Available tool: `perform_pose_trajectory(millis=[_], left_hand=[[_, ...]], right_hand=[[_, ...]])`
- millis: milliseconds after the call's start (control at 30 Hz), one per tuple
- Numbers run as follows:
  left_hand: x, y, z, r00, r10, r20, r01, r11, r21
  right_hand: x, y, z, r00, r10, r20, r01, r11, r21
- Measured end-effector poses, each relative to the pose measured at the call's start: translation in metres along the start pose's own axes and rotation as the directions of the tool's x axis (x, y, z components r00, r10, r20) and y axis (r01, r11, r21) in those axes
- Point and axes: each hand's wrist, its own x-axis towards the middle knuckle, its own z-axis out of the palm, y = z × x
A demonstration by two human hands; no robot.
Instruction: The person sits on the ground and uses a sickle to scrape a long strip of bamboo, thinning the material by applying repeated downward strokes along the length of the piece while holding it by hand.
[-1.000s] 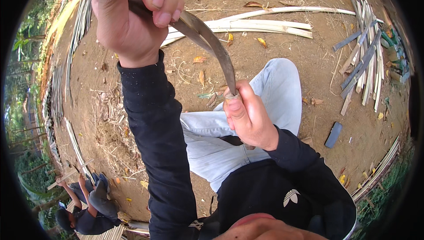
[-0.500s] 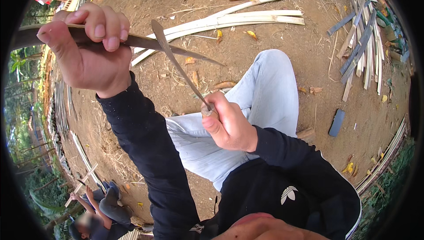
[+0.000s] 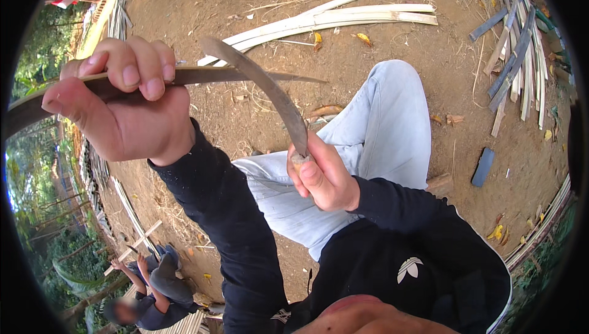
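Left hand (image 3: 126, 110) raised, fist gripping bamboo strip (image 3: 245, 76); right hand (image 3: 322, 177) clenches curved knife (image 3: 270, 94), blade crossing strip. Open dirt beyond.

An outdoor bamboo-working yard: bare dirt ground (image 3: 392, 58) strewn with split bamboo strips (image 3: 343, 18), bundled slats (image 3: 518, 58) at the edge, trees (image 3: 37, 211) beyond, and another person (image 3: 153, 288) sitting on the ground among strips.
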Motion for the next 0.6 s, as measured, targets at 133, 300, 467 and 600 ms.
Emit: perform_pose_trajectory(millis=[133,300,467,600], left_hand=[[-0.003,0.001,0.022,0.983,0.043,-0.176,-0.029,0.996,0.083],[-0.019,0.001,0.033,0.941,0.089,-0.326,-0.041,0.988,0.15],[-0.017,0.004,0.033,0.93,0.072,-0.359,-0.034,0.993,0.111],[-0.02,0.004,0.041,0.914,0.103,-0.393,-0.042,0.986,0.16]], right_hand=[[-0.003,0.013,0.001,0.981,0.193,-0.037,-0.191,0.981,0.03],[-0.014,-0.006,0.006,0.996,0.082,0.041,-0.087,0.989,0.123],[-0.012,-0.018,0.009,0.992,0.066,0.11,-0.091,0.965,0.248],[-0.013,-0.003,0.004,0.998,0.047,0.035,-0.05,0.993,0.109]])
